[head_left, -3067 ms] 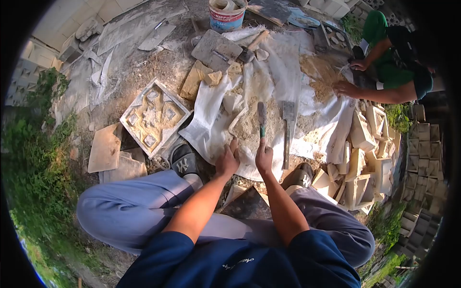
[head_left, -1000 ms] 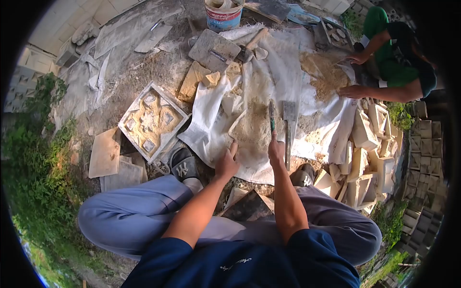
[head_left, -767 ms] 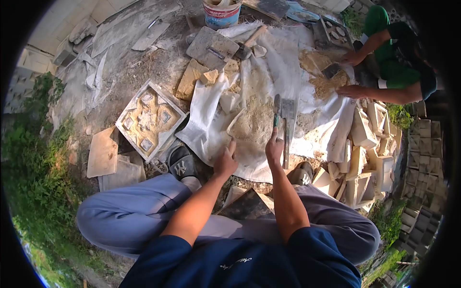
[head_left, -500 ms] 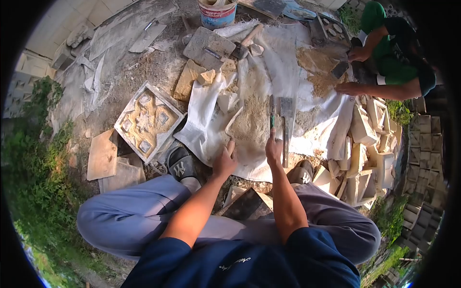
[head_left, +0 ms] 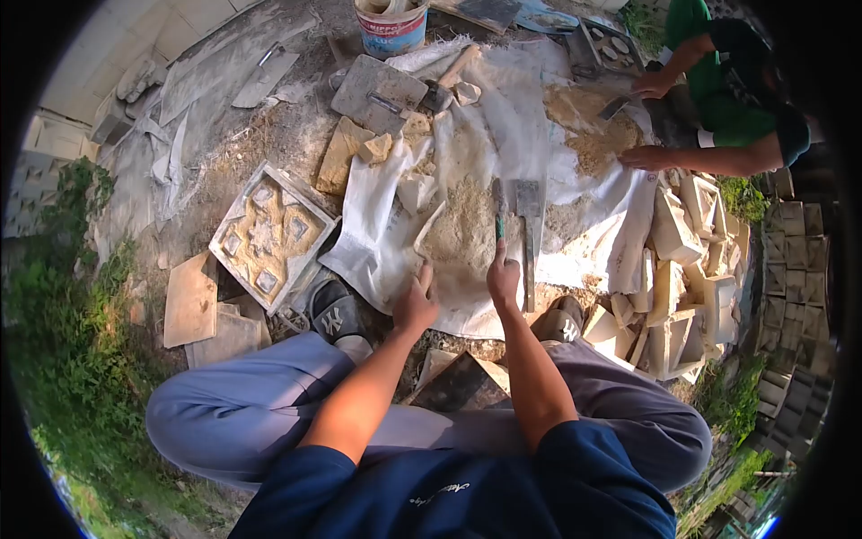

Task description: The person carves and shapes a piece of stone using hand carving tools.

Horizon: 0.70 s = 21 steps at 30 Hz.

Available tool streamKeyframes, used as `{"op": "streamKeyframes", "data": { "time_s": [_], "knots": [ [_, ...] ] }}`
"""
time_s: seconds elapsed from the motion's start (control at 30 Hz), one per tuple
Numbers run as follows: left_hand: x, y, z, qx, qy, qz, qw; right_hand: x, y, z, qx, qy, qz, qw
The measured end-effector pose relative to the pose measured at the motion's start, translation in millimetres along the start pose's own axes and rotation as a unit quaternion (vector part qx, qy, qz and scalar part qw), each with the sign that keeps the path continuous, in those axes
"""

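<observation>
A narrow trowel (head_left: 498, 202) stands out near the middle of the view, its dark blade pointing away from the wearer over grey-tan sand (head_left: 462, 229) on a white sheet (head_left: 366, 220). It looks light and stiff, unlikely to break, and best held by its green handle; dust could make the grip a little slick. The right hand (head_left: 504, 277) has that handle, fingers curled closed around it, with the thumb side upward. The left hand (head_left: 416, 304) is at the near end of a pale edge (head_left: 430, 226) that borders the sand; its fingers are bent, but whether they pinch the edge or merely touch it cannot be told. The sand seems loose and crumbly. Just right of the trowel lies a flat, long-handled tool (head_left: 528, 199). To the left, a square mould (head_left: 242, 278) has hollows and raised squares. Farther out are a hammer (head_left: 461, 66), a bucket (head_left: 395, 36) and, at right, piled blocks (head_left: 678, 238). Beyond them, a co-worker in green trousers (head_left: 725, 108) leans over another patch of sand.
</observation>
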<state>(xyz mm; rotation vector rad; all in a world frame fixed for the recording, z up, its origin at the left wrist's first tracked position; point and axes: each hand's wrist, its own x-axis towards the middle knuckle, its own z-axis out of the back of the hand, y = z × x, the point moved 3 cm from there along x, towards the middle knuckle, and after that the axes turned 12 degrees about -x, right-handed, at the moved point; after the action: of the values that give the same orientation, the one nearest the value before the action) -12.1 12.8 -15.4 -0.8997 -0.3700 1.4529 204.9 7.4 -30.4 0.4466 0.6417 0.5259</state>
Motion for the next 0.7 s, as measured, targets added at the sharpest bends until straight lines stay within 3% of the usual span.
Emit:
{"op": "streamKeyframes", "data": {
  "time_s": [0.03,0.2,0.37,0.43,0.5,0.57,0.7],
  "knots": [
    [1.7,-2.4,-0.1,0.000,-0.001,0.012,1.000,31.7,-46.4,-38.2,-0.041,0.039,-0.051,0.997],
    [3.3,-5.5,3.0,0.010,0.005,0.033,0.999,14.2,-17.7,-3.6,-0.002,0.052,-0.074,0.996],
    [7.7,-3.8,-0.2,0.017,-0.044,-0.047,0.998,50.1,-10.9,17.6,-0.010,-0.008,-0.053,0.999],
    [7.6,-2.5,-2.6,0.014,-0.044,-0.049,0.998,59.9,5.9,30.8,0.066,-0.214,0.109,0.969],
    [6.9,-2.3,-3.2,0.013,-0.046,-0.048,0.998,80.5,3.6,38.3,-0.091,-0.014,0.005,0.996],
    [7.8,-1.9,-2.7,0.008,-0.034,-0.021,0.999,79.6,5.2,38.2,-0.093,-0.022,0.003,0.995],
    [7.7,-2.6,-2.9,0.020,-0.041,-0.041,0.998,77.9,-6.7,26.0,-0.121,-0.028,0.118,0.985]
  ]
}}
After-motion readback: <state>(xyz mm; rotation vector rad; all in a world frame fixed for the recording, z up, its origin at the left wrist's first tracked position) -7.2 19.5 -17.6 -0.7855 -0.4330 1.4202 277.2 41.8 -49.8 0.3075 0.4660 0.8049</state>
